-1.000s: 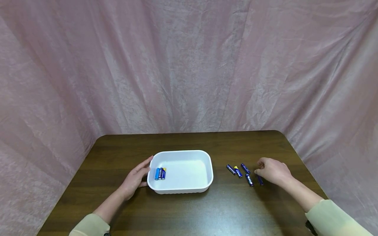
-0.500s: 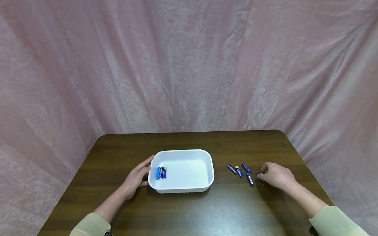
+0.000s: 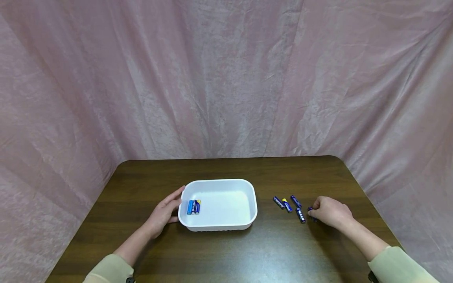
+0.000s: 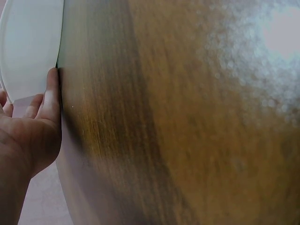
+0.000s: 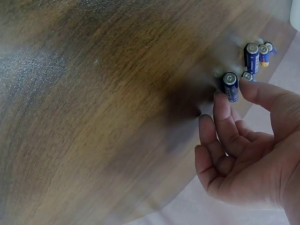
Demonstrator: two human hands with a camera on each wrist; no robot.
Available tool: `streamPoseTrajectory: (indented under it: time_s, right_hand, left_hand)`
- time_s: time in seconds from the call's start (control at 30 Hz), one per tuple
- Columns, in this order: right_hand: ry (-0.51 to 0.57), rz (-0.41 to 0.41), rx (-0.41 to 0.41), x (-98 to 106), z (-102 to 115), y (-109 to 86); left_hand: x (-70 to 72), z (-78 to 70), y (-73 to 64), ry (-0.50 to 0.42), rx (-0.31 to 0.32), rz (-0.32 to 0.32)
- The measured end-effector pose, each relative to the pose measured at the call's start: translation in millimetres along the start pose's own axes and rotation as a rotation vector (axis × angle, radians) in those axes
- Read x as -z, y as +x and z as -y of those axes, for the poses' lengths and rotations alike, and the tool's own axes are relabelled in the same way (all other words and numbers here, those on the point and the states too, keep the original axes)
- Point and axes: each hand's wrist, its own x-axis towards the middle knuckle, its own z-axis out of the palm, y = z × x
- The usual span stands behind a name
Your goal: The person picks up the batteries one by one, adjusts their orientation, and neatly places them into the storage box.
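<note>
The right hand (image 3: 331, 211) has its grip pinching a blue battery (image 5: 230, 86), which seems to sit on the tabletop (image 3: 226, 255); four more batteries (image 3: 300, 215) lie near it; the left hand (image 3: 160, 217) has its grip spread against the white tray (image 3: 226, 204); three batteries (image 3: 193, 207) lie inside, at the left.

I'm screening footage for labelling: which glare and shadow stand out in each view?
Head: soft glare low on the table, right of centre; left wrist: washed-out patch upper right, shadow beside the left hand; right wrist: pale sheen at left, dark shadow by the right hand.
</note>
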Motion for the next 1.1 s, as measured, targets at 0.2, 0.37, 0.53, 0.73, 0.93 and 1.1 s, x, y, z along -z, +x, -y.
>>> streamPoseTrajectory:
  time_s: [0.2,0.37,0.53,0.73,0.93,1.1]
  right_hand:
    - [0.003,-0.002,-0.009,-1.6,-0.8,0.8]
    - [0.001,-0.006,-0.009,-3.3,-1.0,0.8]
    - [-0.005,-0.013,-0.002,-4.8,-0.4,1.5]
    - [-0.021,-0.026,0.005,-7.1,-0.5,3.0]
    - [-0.037,-0.04,0.017,-8.9,-1.3,3.8]
    - [-0.045,-0.052,0.032,-10.1,-1.4,2.9]
  left_hand:
    - [-0.4,0.0,0.8,-0.004,-0.007,0.002]
    - [-0.5,-0.4,1.7,-0.005,-0.006,-0.001]
    - [-0.4,-1.0,0.6,0.002,-0.009,-0.002]
    - [-0.5,-2.1,-1.4,0.007,-0.014,0.003]
    - [-1.3,-1.3,-1.7,-0.018,-0.026,0.005]
    - [-2.1,0.2,-1.0,-0.041,-0.038,0.009]
